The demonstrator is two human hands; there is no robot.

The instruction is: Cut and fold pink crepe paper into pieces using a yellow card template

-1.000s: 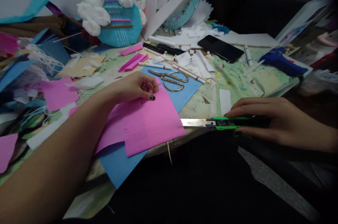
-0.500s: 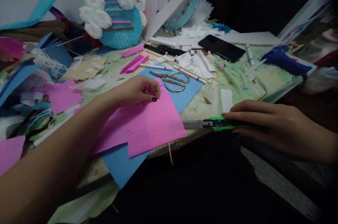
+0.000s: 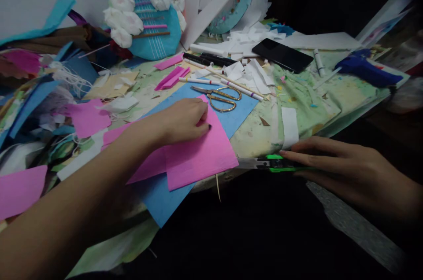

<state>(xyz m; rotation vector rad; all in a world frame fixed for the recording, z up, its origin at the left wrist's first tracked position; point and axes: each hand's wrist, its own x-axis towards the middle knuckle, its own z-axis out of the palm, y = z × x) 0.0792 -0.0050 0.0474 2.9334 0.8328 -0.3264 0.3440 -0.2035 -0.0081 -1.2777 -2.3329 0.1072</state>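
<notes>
My left hand rests closed on the pink paper, its fingers curled in; whether they pinch the paper is hidden. The pink paper is folded and lies over a blue sheet at the table's front edge. On the right, my right hand holds a green and black box cutter. Its blade is extended leftward, and the tip goes in under or between the pink layers, out of sight. Gold-handled scissors lie on the blue sheet just beyond my left hand.
A black phone, markers, white paper scraps and a blue glue gun lie farther back. A blue paper guitar with white flowers stands at the back. Paper and string clutter the left side.
My left hand has rolled over, its knuckles now facing up, and lies slightly lower on the pink paper. The view has shifted a little; the cutter blade remains at the pink paper.
</notes>
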